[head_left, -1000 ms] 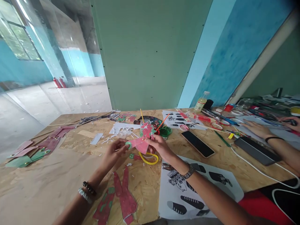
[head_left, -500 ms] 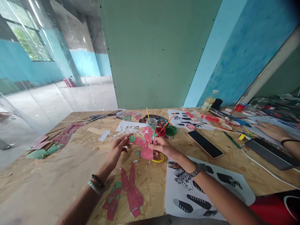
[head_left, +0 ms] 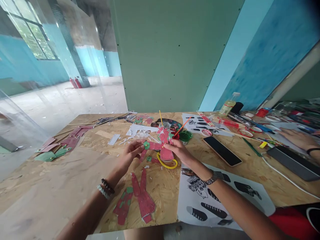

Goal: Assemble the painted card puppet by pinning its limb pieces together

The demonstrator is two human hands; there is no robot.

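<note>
A jointed paper puppet (head_left: 166, 154), painted pink with green spots, is held up between my two hands. My left hand (head_left: 130, 154) pinches its arm piece near a green round joint (head_left: 146, 145). My right hand (head_left: 182, 151) grips the body near the gold-coloured fastener at the shoulder. Behind and below the puppet shows a yellow loop (head_left: 168, 165), possibly a scissors handle. Nearer me lie two cut pink pieces, a forked one (head_left: 144, 203) and a green-spotted one (head_left: 123, 204). My fingertips partly hide the held edges.
Paint pots, including a green one (head_left: 185, 136), and brushes stand behind the puppet. To the right are a phone (head_left: 222, 151), printed sheets (head_left: 225, 200), a grey box (head_left: 295, 162) and another person's hand (head_left: 293, 137). Another puppet (head_left: 72, 140) lies left; paper scraps (head_left: 141, 130) are behind.
The puppet's arm, in my left hand, has swung from slanting to nearly level, and a lower piece now hangs from it. More of the yellow loop shows. The view has shifted slightly.
</note>
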